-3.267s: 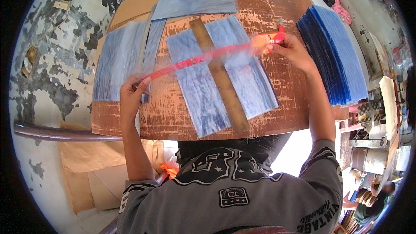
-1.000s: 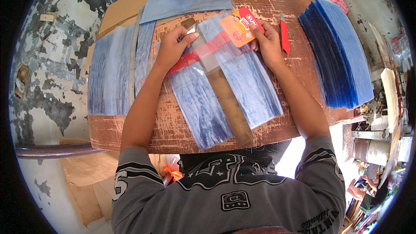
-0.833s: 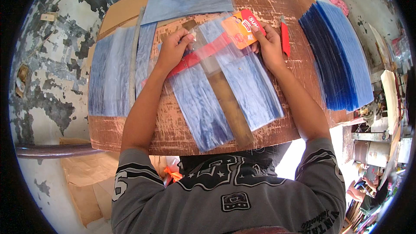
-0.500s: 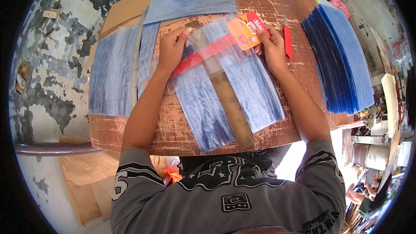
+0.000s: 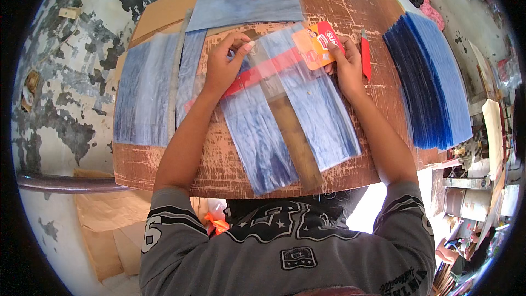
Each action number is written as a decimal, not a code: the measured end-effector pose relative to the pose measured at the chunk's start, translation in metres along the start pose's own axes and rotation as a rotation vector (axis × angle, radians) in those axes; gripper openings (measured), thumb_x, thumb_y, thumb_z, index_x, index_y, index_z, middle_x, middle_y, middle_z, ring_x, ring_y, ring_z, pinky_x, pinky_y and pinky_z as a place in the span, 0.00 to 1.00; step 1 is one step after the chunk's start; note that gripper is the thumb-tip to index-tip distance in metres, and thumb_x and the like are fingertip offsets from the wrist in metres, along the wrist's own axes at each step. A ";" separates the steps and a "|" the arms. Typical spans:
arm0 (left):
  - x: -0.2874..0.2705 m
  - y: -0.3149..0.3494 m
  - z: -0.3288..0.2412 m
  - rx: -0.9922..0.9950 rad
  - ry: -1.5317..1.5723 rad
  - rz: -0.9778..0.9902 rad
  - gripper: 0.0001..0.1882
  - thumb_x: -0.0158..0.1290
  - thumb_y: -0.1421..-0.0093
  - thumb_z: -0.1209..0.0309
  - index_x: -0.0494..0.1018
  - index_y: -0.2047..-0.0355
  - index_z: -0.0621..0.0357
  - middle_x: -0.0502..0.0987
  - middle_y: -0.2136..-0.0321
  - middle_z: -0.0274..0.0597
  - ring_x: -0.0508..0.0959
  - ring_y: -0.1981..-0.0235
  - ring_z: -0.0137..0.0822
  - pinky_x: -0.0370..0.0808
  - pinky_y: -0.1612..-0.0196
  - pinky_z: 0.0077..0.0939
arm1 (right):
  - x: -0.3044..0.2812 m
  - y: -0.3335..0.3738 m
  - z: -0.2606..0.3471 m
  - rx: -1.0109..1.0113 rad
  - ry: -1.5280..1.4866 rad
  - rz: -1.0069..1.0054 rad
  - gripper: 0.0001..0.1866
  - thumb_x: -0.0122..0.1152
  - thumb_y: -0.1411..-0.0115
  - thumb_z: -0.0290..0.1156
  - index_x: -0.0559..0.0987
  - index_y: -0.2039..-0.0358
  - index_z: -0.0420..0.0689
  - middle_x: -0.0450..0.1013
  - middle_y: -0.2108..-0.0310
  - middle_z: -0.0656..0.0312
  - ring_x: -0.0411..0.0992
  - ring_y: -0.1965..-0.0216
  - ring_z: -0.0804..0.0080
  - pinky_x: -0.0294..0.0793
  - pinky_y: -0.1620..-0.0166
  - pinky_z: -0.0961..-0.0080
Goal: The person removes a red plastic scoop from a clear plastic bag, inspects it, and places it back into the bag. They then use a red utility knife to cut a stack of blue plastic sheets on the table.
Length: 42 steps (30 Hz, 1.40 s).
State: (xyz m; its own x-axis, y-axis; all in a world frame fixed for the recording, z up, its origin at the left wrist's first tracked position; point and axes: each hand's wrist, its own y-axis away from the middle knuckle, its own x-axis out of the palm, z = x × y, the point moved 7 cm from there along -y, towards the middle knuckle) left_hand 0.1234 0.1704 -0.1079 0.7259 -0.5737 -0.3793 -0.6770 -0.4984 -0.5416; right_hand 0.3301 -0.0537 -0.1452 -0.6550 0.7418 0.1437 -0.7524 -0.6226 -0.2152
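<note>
My right hand grips an orange and red printed card, thumb on top and fingers beneath. To its left, my left hand has thumb and fingers brought together at the edge of a clear plastic film; how firmly it pinches the film is hard to see. A red band slants across beneath or within this film, toward the card. Under both lie blue streaked plastic sheets, with a flat brown strip running lengthwise over them. Just right of my right hand rests a red-handled cutter.
A thick stack of blue sheets stands at the table's right. More blue sheets lie at the left, beside a narrow grey strip, and another sheet lies at the back. The worn brown table ends near my body.
My left hand's fingers have curled in more and shifted slightly right along the film. The card in my right hand has moved a little right and toward me in the picture.
</note>
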 end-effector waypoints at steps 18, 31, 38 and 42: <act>-0.001 -0.003 -0.014 0.220 -0.060 0.053 0.10 0.65 0.44 0.69 0.76 0.67 0.57 0.79 0.60 0.41 0.77 0.54 0.39 0.71 0.50 0.33 | 0.006 0.003 0.006 -0.011 -0.007 0.023 0.13 0.56 0.28 0.34 0.71 0.50 0.40 0.76 0.72 0.63 0.69 0.81 0.83 0.67 0.78 0.84; 0.003 -0.001 -0.028 0.257 -0.234 0.004 0.06 0.62 0.43 0.73 0.79 0.67 0.61 0.78 0.68 0.42 0.76 0.65 0.40 0.71 0.57 0.33 | 0.002 0.001 -0.002 -0.003 -0.053 0.039 0.11 0.55 0.28 0.34 0.71 0.51 0.43 0.76 0.73 0.65 0.69 0.79 0.84 0.67 0.76 0.85; 0.010 -0.001 -0.031 0.169 -0.254 0.051 0.08 0.62 0.42 0.72 0.74 0.67 0.63 0.76 0.69 0.42 0.76 0.64 0.40 0.73 0.58 0.33 | 0.004 0.002 0.005 0.025 -0.009 0.031 0.11 0.55 0.28 0.34 0.71 0.51 0.43 0.75 0.73 0.66 0.69 0.81 0.85 0.67 0.79 0.87; 0.011 0.000 -0.035 0.214 -0.237 0.070 0.10 0.63 0.42 0.71 0.74 0.67 0.62 0.74 0.70 0.41 0.75 0.65 0.40 0.72 0.59 0.32 | 0.002 0.002 0.003 0.016 -0.012 0.034 0.12 0.55 0.28 0.35 0.71 0.50 0.44 0.75 0.73 0.66 0.68 0.81 0.85 0.67 0.78 0.86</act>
State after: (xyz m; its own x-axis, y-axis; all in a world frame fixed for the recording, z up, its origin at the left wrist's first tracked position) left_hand 0.1268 0.1413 -0.0854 0.7039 -0.4222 -0.5712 -0.7032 -0.3007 -0.6443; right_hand 0.3270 -0.0538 -0.1422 -0.6808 0.7173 0.1480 -0.7307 -0.6513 -0.2047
